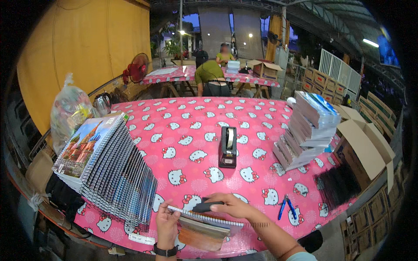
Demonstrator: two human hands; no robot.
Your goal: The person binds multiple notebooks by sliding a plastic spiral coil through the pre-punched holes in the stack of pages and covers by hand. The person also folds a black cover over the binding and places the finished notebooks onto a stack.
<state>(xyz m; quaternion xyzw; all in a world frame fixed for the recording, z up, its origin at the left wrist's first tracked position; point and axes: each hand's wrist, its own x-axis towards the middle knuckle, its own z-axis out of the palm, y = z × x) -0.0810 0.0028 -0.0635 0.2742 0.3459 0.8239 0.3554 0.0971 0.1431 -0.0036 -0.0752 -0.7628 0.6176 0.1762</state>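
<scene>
My left hand (166, 219), with a dark watch on its wrist, grips the left end of a notebook (202, 235) with a brownish picture cover, held at the table's near edge. Along its upper edge runs a spiral coil (261, 225), and a loose length of it sticks out past the right end. My right hand (233, 206) is closed on a dark, rounded handheld tool (207, 205) against the coiled edge; its exact kind is unclear. Blue-handled pliers (287, 209) lie to the right, and a black tape dispenser (227, 150) stands beyond my hands.
Spiral-bound notebooks (119, 169) are stacked high at left, beside a filled plastic bag (72, 113). At right are a leaning stack of books (305, 130), a pile of black coils (337, 186) and an open carton (361, 148). Two people (211, 76) are at a far table.
</scene>
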